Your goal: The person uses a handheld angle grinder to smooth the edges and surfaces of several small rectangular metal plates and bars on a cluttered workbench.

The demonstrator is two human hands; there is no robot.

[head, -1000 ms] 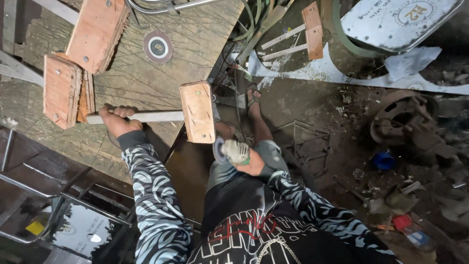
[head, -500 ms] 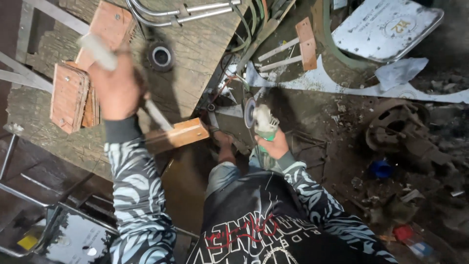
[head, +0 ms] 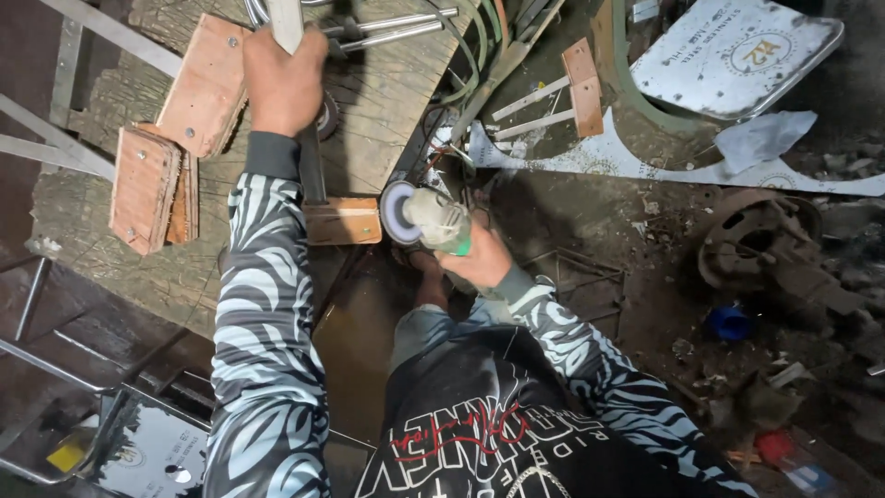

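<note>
My left hand (head: 282, 78) grips a metal tube (head: 286, 23) that stands nearly upright, running down to an orange rectangular plate (head: 343, 221) fixed at its lower end. My right hand (head: 475, 258) holds an angle grinder (head: 433, 217). Its round disc (head: 398, 212) faces the right edge of the orange plate, very close to it; I cannot tell whether they touch. Both arms wear black sleeves with a pale zebra pattern. My knee and bare foot show just below the grinder.
Similar orange plates on tubes (head: 171, 138) lie stacked on the worn wooden board (head: 387, 101) at the left, another (head: 576, 88) farther right. A shiny steel sheet (head: 737, 51) lies top right. Rusty scrap (head: 765, 249) and litter cover the floor at right. A metal frame (head: 55, 360) stands lower left.
My left hand swung the tube from lying flat to nearly upright, with the orange plate now at the bottom. My right hand brought the grinder up from my knee to the plate's edge.
</note>
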